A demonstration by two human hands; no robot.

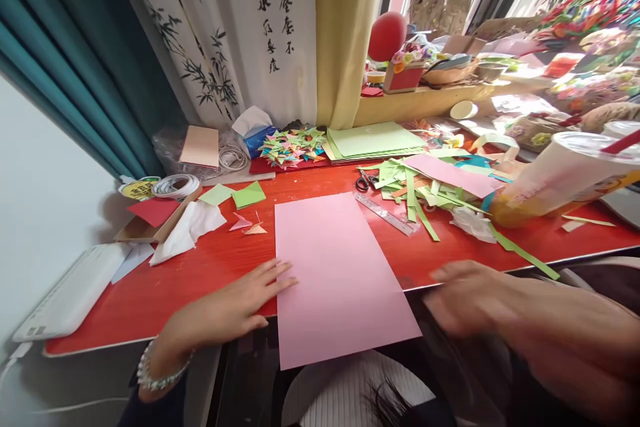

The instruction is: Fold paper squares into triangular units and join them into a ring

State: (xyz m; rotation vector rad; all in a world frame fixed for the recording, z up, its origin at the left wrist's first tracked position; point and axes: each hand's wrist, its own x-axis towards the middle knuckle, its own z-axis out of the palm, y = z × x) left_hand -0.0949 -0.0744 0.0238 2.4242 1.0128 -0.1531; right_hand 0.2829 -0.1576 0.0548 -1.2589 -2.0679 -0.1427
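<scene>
A large pink sheet of paper lies on the red table, its near end sticking out past the front edge. My left hand rests with fingers spread on the sheet's left side, a beaded bracelet on its wrist. Off the sheet's right side, in front of the table edge, my right hand is smeared by motion; whether it holds anything I cannot make out. Just beyond the sheet lie a clear ruler and dark-handled scissors. Two small folded paper pieces sit to its left.
Green paper strips and a large drink cup occupy the right side. At the back are a pile of folded paper pieces and stacked green sheets. A cardboard tray, tissue and white device lie left.
</scene>
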